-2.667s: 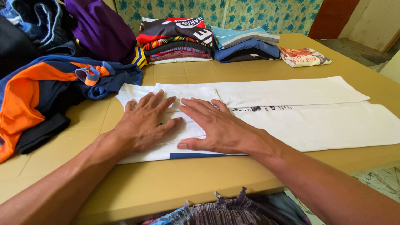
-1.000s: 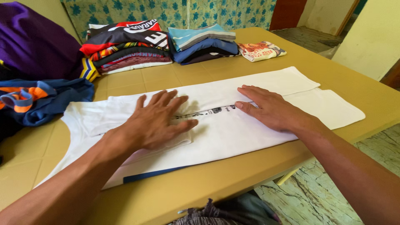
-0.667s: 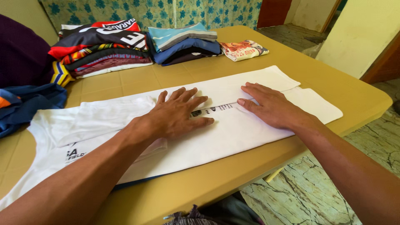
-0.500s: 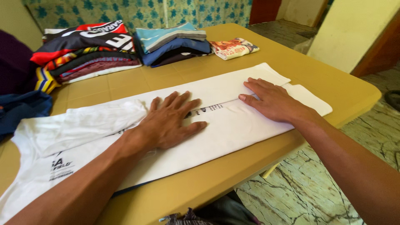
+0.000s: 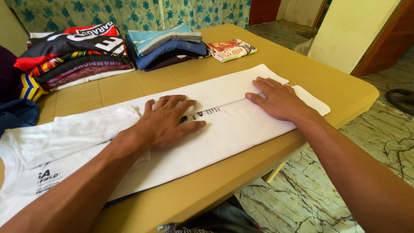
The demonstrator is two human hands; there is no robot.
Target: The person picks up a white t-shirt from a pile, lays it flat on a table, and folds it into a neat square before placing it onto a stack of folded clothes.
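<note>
Yellow-tan tiled table [image 5: 258,56] w/ cracked stone floor [image 5: 366,146] on the right side & blue-green flower cloth [image 5: 129,13] at the back. Long white shirt [image 5: 241,129], folded into a narrow strip, lying flat across table from left near edge to right far side. Left hand [image 5: 166,123] open, palm down, fingers spread, pressing flat on middle of shirt, just beside small dark print. Right hand [image 5: 278,99] open too, palm down, flat on right end of shirt, fingertips at the fold line. Both hands well apart, nothing gripped. Shirt sleeve part bunched a bit at left, near left forearm. Behind shirt, not touching: big stack of folded clothes [image 5: 73,56] in red, black & stripes at back left; smaller stack of blue folded clothes [image 5: 168,45] next to it; small folded printed cloth [image 5: 230,49] in cream & red just right of that. Dark blue cloth [image 5: 17,116] at far left edge.
</note>
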